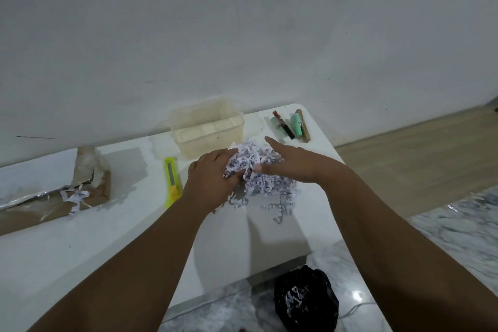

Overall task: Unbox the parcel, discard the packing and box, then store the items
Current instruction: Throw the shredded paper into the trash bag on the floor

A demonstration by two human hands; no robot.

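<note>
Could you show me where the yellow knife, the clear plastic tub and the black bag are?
yellow utility knife (171, 180): head view, on the middle of its body, lying on the table.
clear plastic tub (213, 140): head view, on its front wall.
black bag (307, 302): head view, on its crumpled side, on the floor.

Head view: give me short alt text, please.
Both hands, left and right, gather shredded paper on a white table. Behind sit a clear tub and small items; cutter, opened box left; black bag below.
</note>
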